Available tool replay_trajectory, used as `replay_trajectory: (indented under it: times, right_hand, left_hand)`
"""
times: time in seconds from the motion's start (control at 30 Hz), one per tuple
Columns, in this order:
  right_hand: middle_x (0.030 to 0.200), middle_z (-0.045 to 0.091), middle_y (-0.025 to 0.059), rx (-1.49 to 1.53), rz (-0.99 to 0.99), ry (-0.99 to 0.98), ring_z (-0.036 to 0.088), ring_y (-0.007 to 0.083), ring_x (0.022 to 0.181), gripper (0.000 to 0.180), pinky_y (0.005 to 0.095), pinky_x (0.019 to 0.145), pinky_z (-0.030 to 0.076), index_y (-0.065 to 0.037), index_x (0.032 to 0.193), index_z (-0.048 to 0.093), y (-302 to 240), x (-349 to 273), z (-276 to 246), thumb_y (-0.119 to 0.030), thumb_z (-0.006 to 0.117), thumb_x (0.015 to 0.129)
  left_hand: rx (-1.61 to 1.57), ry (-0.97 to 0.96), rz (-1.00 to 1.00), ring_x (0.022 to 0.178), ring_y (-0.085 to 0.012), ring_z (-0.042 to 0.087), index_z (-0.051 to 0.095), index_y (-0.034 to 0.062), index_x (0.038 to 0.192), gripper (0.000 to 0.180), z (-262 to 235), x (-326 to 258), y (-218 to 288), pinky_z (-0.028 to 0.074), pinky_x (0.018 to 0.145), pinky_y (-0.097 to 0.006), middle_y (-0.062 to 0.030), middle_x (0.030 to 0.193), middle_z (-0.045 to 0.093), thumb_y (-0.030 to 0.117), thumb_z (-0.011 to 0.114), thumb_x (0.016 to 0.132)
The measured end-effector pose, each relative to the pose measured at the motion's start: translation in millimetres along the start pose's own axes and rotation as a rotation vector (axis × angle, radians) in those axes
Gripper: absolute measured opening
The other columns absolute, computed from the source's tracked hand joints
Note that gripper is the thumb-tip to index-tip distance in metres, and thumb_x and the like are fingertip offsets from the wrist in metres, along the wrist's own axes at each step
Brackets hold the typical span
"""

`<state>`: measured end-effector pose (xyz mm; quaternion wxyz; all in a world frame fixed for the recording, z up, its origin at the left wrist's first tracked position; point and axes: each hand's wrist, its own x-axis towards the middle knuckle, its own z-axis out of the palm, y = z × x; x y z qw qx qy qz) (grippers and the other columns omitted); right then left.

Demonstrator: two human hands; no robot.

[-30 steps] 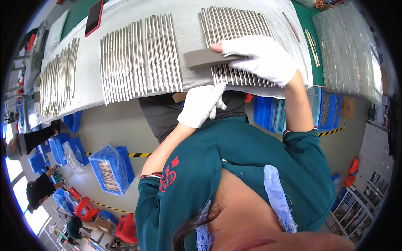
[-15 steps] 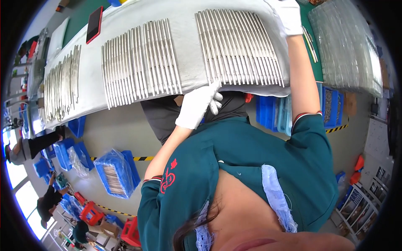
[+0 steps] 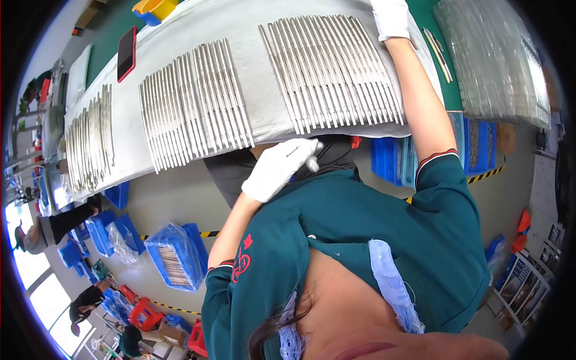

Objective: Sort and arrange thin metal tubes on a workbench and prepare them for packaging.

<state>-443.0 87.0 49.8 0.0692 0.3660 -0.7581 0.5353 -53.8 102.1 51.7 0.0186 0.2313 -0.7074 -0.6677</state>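
Both my hands wear white gloves. My left hand [image 3: 281, 166] hangs just below the front edge of the white cloth-covered table [image 3: 264, 123], fingers loosely bent, holding nothing. My right hand [image 3: 390, 18] reaches far across the table, past the right group of metal rods [image 3: 336, 72]; its fingers are cut off by the picture's top edge. A middle group of rods [image 3: 192, 111] and a left group of rods [image 3: 90, 144] lie in neat rows on the same cloth.
A red phone [image 3: 126, 53] lies at the far left of the table, and a yellow and blue object [image 3: 155, 9] beyond it. A stack of clear plastic bags [image 3: 492, 60] sits at right with thin sticks [image 3: 438, 45] beside it. Blue crates [image 3: 174, 258] stand on the floor. Other people work at left.
My right hand held a dark flat block on the right rods, then moved away across the table to the far edge. My left hand stayed near the front edge.
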Motion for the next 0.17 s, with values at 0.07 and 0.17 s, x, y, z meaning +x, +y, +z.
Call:
replay_trajectory:
  times: [0.07,0.17]
  right_hand:
    - [0.138,0.056,0.0237,0.126,0.016,-0.01,0.057,0.0306,0.124,0.071,0.0355,0.106,0.044,0.001,0.148,0.043,-9.9,-0.8,-0.5,-0.016,0.073,0.086]
    - [0.142,0.053,0.0223,0.626,0.096,-0.072,0.055,0.0278,0.125,0.072,0.0345,0.107,0.043,-0.001,0.151,0.038,-30.6,-3.3,1.4,-0.013,0.071,0.089]
  left_hand:
    - [0.084,-0.081,-0.066,0.088,-0.0159,0.067,0.069,0.0021,0.117,0.03,-14.4,-9.8,37.7,0.053,0.083,-0.029,-0.0062,0.09,0.073,0.022,0.053,0.102]
    - [0.074,0.148,0.135,0.097,-0.0208,0.069,0.07,0.0033,0.122,0.033,-44.3,-17.3,57.0,0.052,0.092,-0.028,-0.0085,0.097,0.075,0.025,0.055,0.102]
